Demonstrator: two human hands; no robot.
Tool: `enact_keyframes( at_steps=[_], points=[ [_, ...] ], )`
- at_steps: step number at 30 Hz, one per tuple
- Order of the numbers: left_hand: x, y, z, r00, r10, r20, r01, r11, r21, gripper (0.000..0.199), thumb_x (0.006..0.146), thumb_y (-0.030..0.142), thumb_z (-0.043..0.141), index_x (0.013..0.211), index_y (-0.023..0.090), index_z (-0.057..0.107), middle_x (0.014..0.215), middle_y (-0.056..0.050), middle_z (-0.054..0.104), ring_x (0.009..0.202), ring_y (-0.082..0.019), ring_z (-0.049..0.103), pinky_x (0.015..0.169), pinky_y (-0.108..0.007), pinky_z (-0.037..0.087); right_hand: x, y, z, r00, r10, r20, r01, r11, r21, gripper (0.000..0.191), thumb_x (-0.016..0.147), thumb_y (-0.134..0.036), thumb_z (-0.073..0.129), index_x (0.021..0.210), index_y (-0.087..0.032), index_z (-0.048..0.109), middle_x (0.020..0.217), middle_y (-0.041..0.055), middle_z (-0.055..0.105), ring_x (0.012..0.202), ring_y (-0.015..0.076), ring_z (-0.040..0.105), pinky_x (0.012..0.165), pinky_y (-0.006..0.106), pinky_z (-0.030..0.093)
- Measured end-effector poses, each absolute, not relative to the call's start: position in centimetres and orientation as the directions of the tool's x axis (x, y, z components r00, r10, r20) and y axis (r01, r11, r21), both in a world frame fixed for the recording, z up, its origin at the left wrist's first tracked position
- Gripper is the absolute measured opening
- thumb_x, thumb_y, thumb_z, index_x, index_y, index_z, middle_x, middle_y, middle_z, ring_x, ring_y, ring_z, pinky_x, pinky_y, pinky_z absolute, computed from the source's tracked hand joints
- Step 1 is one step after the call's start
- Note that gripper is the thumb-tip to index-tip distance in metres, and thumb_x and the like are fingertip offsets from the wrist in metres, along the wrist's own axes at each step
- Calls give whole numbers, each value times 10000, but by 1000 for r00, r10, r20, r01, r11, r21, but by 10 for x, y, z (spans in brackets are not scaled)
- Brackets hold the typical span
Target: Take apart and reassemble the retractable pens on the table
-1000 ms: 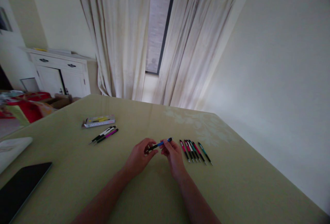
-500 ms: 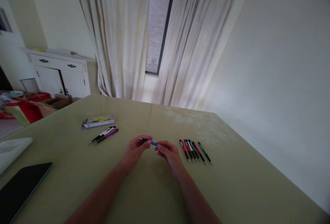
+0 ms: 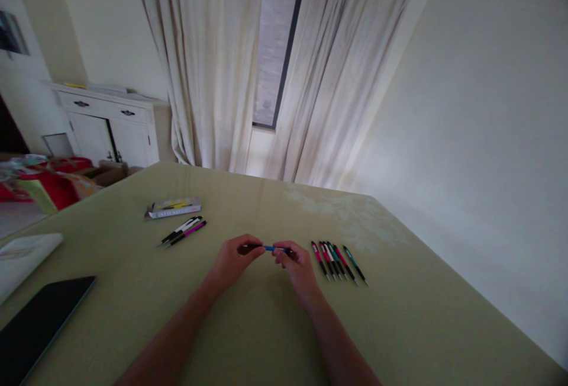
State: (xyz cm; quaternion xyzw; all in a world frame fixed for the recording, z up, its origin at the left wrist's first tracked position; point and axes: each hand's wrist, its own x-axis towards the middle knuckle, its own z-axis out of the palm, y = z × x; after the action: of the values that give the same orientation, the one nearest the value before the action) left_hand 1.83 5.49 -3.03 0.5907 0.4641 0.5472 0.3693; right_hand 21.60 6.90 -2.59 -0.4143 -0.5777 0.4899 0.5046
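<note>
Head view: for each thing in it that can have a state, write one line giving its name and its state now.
left hand, closed on the blue pen
right hand, closed on the pen's other end
blue pen, held nearly level
pens on the right, lying side by side
box, lying flat, left end apparently open
pens by the box, lying close together
tablet, lying flat, screen dark
curtains, parted at the window

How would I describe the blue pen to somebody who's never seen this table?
Find the big greenish table in front of the pale curtains. Near its middle, left of the row of pens, look between the person's left-hand grip and right-hand grip. The blue pen is the one held there by both, while its neighbours lie on the table.
</note>
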Motion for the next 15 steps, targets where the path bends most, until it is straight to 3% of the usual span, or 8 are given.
enact_keyframes(
  at_steps=[2, 4, 7, 12, 15],
  points=[
    [16, 53, -28, 1, 930, 369, 262, -356, 897, 282, 803, 476, 785, 906, 214, 767, 863, -51, 773, 737, -200, 703, 681, -304, 544, 218, 70, -26, -157, 972, 176, -9, 177, -984, 249, 762, -405, 808, 901, -199, 809, 660, 22, 691, 599, 158, 570, 558, 264, 392],
    [13, 51, -27, 12, 910, 414, 385, -386, 838, 276, 870, 483, 705, 845, 216, 768, 807, -42, 749, 719, -200, 678, 669, -301, 516, 220, 72, -26, -184, 967, 178, 4, 182, -983, 233, 753, -387, 812, 892, -200, 813, 657, 19, 692, 604, 162, 578, 575, 269, 406],
    [11, 50, -29, 49, 924, 379, 520, -347, 781, 485, 983, 517, 513, 687, 202, 733, 653, -36, 681, 614, -191, 618, 613, -296, 454, 223, 73, -27, -237, 951, 201, 63, 221, -973, 199, 747, -354, 819, 883, -209, 817, 732, 28, 725, 662, 179, 611, 631, 287, 444],
    [9, 51, -31, 148, 910, 387, 511, -405, 758, 267, 917, 453, 631, 913, 218, 757, 843, -39, 735, 747, -204, 651, 688, -295, 473, 224, 74, -30, -210, 950, 233, 140, 265, -954, 173, 767, -331, 791, 888, -210, 814, 774, 34, 739, 687, 191, 615, 651, 296, 457],
    [9, 50, -31, 174, 916, 362, 562, -394, 727, 368, 996, 407, 482, 809, 208, 728, 744, -32, 697, 713, -200, 629, 695, -305, 447, 225, 75, -30, -227, 947, 228, 152, 265, -952, 180, 778, -336, 776, 901, -209, 805, 801, 38, 739, 708, 192, 620, 663, 293, 468]
  ],
)
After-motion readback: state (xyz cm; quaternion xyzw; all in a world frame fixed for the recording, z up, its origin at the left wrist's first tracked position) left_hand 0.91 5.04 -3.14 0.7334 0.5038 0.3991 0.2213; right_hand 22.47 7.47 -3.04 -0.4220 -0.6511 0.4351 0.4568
